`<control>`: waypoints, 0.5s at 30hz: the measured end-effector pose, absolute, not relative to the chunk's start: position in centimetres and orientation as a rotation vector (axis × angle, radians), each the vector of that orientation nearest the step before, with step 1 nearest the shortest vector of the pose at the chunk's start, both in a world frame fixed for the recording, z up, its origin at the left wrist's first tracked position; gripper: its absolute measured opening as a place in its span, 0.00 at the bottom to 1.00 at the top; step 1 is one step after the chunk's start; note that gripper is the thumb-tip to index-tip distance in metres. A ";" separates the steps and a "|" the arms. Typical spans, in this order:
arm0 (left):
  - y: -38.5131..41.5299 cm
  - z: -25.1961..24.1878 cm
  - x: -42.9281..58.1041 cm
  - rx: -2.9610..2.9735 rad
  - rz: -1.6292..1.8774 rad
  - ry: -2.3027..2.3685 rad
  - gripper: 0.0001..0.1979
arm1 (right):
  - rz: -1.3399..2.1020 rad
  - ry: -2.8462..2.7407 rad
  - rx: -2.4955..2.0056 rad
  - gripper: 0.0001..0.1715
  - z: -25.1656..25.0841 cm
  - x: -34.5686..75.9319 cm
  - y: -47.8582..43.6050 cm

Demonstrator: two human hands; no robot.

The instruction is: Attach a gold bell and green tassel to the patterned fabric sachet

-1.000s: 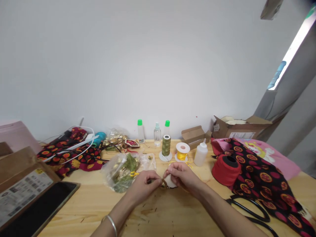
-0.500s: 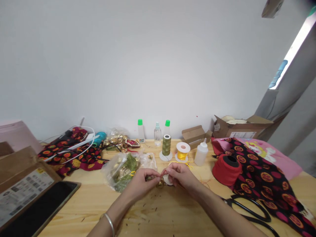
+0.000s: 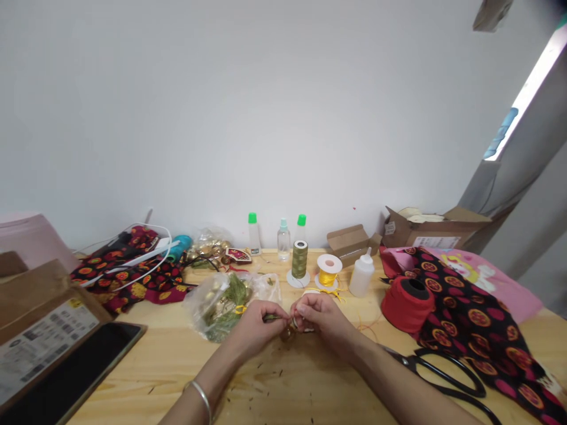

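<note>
My left hand and my right hand meet fingertip to fingertip just above the table. Both are closed in a pinch, and what lies between the fingers is too small to make out. Something dark green shows inside the curl of my left hand. Just under the fingertips hangs or rests a small gold-coloured piece. A pale, flat piece shows in part behind my right fingers. Left of my left hand lies a clear plastic bag with green tassels and gold-coloured bits.
Behind my hands stand a green thread spool, a yellow cord spool and a white squeeze bottle. At right are a red thread cone and black-handled scissors. A dark-screened phone or tablet lies at left.
My right hand has turned slightly and its fingers have curled in further, covering more of the pale piece. My left hand has barely moved. The view has shifted very slightly.
</note>
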State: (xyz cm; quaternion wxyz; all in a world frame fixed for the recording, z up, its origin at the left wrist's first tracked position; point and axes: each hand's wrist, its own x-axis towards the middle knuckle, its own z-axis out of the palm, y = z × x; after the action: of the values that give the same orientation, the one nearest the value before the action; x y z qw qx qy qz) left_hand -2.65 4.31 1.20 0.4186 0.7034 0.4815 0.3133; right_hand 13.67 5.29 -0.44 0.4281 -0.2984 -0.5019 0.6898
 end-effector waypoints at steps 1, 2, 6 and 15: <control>4.3 1.2 -2.8 1.768 0.780 1.195 0.09 | 1.704 -1.295 -0.763 0.20 -0.3 13.7 5.3; 4.2 1.3 -2.9 1.767 0.776 1.177 0.09 | 1.669 -1.355 -0.785 0.20 -0.2 13.8 5.2; 4.0 1.4 -3.2 1.858 0.718 1.124 0.09 | 1.298 -1.688 -0.875 0.15 0.5 13.8 4.9; 3.1 2.3 -3.1 2.024 0.715 1.098 0.16 | 0.723 -2.176 -0.837 0.07 4.1 14.8 3.5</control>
State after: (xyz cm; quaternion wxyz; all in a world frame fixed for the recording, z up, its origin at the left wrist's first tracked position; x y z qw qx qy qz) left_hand -3.14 3.07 2.27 0.3573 0.7841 0.4253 0.2769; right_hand 14.78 3.48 4.14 0.3434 -0.3220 -0.8372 0.2783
